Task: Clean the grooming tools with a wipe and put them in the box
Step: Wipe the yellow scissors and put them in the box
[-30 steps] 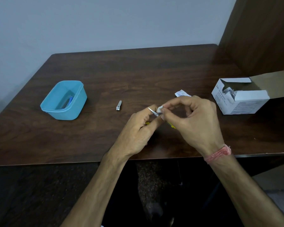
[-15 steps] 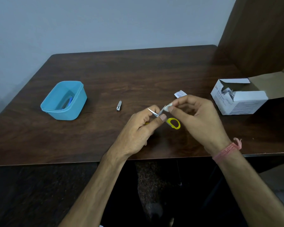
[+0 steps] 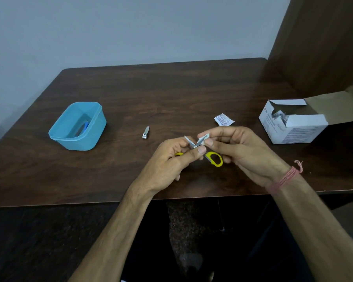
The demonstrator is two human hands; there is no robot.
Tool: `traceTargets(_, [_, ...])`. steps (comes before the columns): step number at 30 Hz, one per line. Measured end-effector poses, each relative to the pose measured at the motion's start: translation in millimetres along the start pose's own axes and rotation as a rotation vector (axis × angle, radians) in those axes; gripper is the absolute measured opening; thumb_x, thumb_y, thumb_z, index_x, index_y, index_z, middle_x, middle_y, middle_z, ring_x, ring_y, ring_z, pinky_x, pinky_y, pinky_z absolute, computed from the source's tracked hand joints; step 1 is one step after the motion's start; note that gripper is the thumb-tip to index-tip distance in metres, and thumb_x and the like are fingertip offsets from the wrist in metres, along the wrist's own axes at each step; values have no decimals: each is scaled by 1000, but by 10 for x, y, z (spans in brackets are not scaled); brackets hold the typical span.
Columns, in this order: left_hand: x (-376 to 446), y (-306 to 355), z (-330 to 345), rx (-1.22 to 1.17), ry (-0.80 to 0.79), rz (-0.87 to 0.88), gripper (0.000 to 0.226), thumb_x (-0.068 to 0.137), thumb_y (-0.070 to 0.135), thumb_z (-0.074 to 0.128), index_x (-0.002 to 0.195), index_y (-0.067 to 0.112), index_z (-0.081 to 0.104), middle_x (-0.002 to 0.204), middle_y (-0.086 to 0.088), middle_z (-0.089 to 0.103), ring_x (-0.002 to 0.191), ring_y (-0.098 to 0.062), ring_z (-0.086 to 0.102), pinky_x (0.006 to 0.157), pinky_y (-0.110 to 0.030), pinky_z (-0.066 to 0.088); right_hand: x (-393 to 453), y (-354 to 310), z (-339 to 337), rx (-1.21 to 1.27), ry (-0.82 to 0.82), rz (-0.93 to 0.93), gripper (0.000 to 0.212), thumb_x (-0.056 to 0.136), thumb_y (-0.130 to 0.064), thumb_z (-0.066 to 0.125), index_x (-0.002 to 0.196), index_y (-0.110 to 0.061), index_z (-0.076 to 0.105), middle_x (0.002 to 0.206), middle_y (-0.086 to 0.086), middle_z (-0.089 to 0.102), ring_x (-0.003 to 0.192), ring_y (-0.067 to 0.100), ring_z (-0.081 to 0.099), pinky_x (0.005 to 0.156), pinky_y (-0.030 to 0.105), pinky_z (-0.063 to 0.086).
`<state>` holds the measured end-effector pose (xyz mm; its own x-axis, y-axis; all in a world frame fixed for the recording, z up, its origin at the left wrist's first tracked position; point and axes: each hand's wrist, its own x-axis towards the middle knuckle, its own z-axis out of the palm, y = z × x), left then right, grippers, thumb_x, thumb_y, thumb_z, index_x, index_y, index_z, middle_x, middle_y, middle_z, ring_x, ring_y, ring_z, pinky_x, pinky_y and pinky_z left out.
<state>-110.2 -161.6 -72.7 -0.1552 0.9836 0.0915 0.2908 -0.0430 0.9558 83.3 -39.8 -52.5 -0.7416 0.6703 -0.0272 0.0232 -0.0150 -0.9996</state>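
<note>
Pinching the small white wipe (image 3: 203,137), the right hand (image 3: 238,151) should stroke tipward along the open yellow-handled steel scissors (image 3: 194,143) (left hand (image 3: 171,163) gripping them).

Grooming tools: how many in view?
3 seen: scissors held in the hands, nail clipper lying on the table, and a blue item inside the blue box. More may be hidden there.

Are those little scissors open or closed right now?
Open: the scissors' two blades spread in a V, and the right hand pinches a wipe on one.
</note>
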Motion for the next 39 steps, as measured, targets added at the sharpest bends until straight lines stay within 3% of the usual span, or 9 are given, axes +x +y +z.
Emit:
traceTargets(3, [-12,25,2,19,12,-8,33,106,46,70,89,20,81,58,9,51,52,-22,41,50,-40,42,-3,14,-22,-53,-37,8,25,97,-26,75,118,-17,84,96,16,81,86,25,58,57,19,38])
traceTargets(9, [-26,74,13,23,16,-32,48,111,45,66,78,12,78,57,15,45,56,-28,38,52,-34,41,-40,-111,-77,277,113,-33,20,98,-13,71,116,-13,79,105,-1,82,78,-2,66,60,19,37])
traceTargets(15, [-32,123,3,-13,10,-77,48,113,35,64,75,7,74,52,11,26,48,-9,26,52,-38,37,-53,-38,-24,42,342,-122,14,102,-11,77,100,-23,85,110,4,84,71,0,59,60,27,38])
traceTargets(18, [-40,160,8,-22,11,-88,48,112,34,64,69,15,73,52,8,26,47,-10,26,49,-36,32,-157,-113,64,-42,309,-282,14,100,-14,80,97,-27,85,115,2,83,87,14,65,67,29,48])
traceTargets(21, [-31,154,8,-4,10,-78,50,111,41,65,67,19,72,54,-3,28,49,-20,27,48,-35,29,-198,-207,134,-285,117,-320,12,101,-10,80,102,-21,84,120,-3,82,112,10,77,93,33,62])
traceTargets(24, [-46,155,14,4,14,-51,49,112,40,64,70,16,73,52,-4,32,49,-25,30,49,-40,30,-160,-233,196,-537,91,-301,18,101,-7,79,100,-24,84,101,-11,84,96,9,81,89,38,66])
traceTargets(28, [-56,146,23,-5,21,-31,43,113,30,64,79,7,74,51,14,44,48,-15,38,49,-39,37,-109,-206,219,-503,128,-315,20,102,-5,77,101,-23,84,90,-6,83,80,20,79,78,49,67])
traceTargets(34, [-7,55,48,70,152,-14,19,105,36,78,94,22,72,68,-19,53,47,-21,48,45,-33,48,-79,-139,152,-451,202,-246,17,101,-11,80,102,-27,85,95,-9,84,91,18,81,81,56,67])
traceTargets(39, [21,47,74,61,106,7,24,102,47,77,97,25,84,76,-27,62,68,-23,48,63,-53,46,-152,-124,137,-495,198,-222,13,101,-17,80,100,-29,85,88,-7,84,81,26,79,79,55,66])
